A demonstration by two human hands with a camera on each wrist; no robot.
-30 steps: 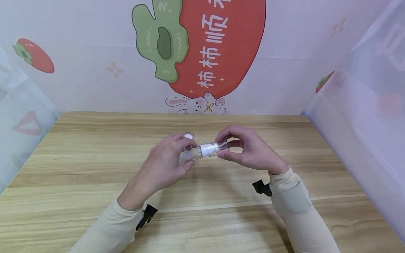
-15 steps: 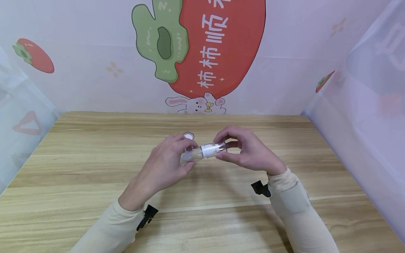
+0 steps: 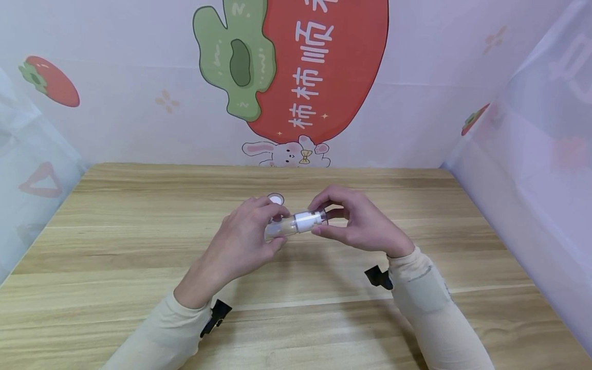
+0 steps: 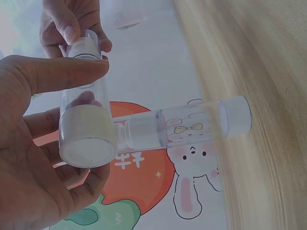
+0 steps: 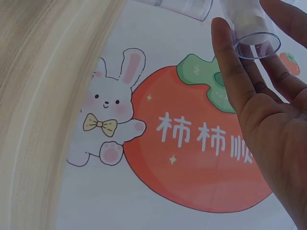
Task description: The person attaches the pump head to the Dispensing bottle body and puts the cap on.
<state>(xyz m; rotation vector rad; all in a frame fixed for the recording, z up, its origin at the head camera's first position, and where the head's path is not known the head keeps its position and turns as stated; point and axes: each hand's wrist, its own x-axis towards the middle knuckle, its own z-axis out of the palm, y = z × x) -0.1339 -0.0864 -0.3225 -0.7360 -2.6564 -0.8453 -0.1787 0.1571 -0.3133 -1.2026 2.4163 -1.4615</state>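
A clear cylindrical pump bottle [image 3: 280,227] with a white base lies tilted between my hands, above the table. My left hand [image 3: 245,236] grips its body, thumb on one side and fingers on the other. With fingertips and thumb, my right hand [image 3: 363,220] holds the clear cap [image 5: 258,46], which sits over the bottle's white pump end. Past the cap's rim, the right palm stays apart from it. Just behind the left hand, a second clear bottle [image 4: 187,125] with a white base stands upright on the table; in the head view only its round top [image 3: 276,199] shows.
The wooden table [image 3: 296,318] reaches back to a printed cloth backdrop [image 3: 139,92] with a large red fruit and a rabbit. Cloth side walls [image 3: 546,169] close off the left and right. Black wrist mounts [image 3: 215,317] project inward from both sleeves.
My right hand has moved slightly left, and the cap's outer end has come nearer the bottle body. The left hand has barely moved. The standing bottle is where it was.
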